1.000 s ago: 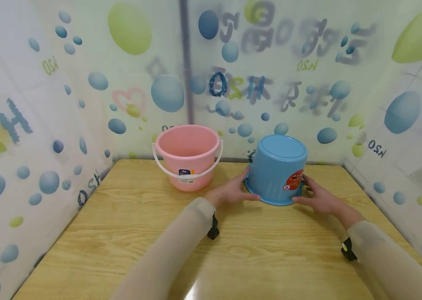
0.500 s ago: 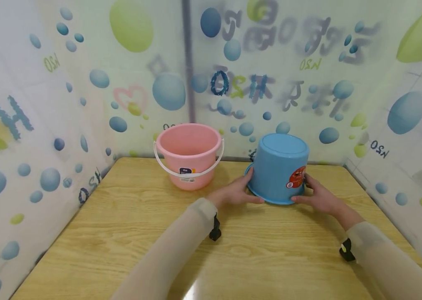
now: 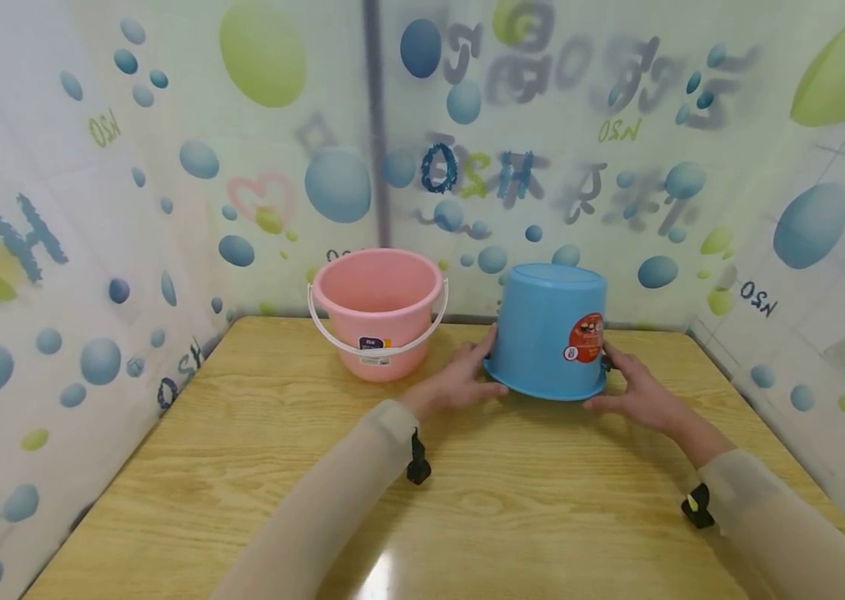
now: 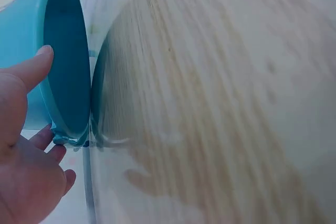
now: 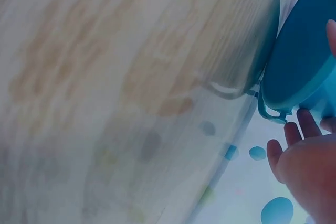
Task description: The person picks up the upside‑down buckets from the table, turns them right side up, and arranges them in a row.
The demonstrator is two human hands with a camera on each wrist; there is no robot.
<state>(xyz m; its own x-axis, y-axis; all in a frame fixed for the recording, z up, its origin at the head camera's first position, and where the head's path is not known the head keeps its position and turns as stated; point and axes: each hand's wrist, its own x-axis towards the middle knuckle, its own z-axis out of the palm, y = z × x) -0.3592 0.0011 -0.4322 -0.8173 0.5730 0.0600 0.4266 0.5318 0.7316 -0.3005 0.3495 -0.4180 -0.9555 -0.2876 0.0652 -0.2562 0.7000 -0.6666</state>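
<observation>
A blue bucket (image 3: 538, 337) is upside down and tilted, its base up and a red label facing front. My left hand (image 3: 456, 383) grips its rim at the left; the left wrist view shows the thumb over the rim and the fingers behind, near the handle lug. At the opposite side my right hand (image 3: 640, 398) holds the rim, its fingers by the other lug in the right wrist view. The near rim is raised off the tabletop, and the dark inside shows in both wrist views. Whether the far rim touches the table I cannot tell.
A pink bucket (image 3: 362, 329) stands upright at the back, left of the blue one, its white handle (image 3: 332, 340) hanging in front. Wood-grain tabletop (image 3: 242, 467) lies beneath. Curtain-like walls (image 3: 167, 167) with printed bubbles enclose the back and sides.
The blue bucket has shifted slightly left and its near rim has risen, so less of its base shows. Both hands keep hold; the left has moved left with it. The pink bucket stays put.
</observation>
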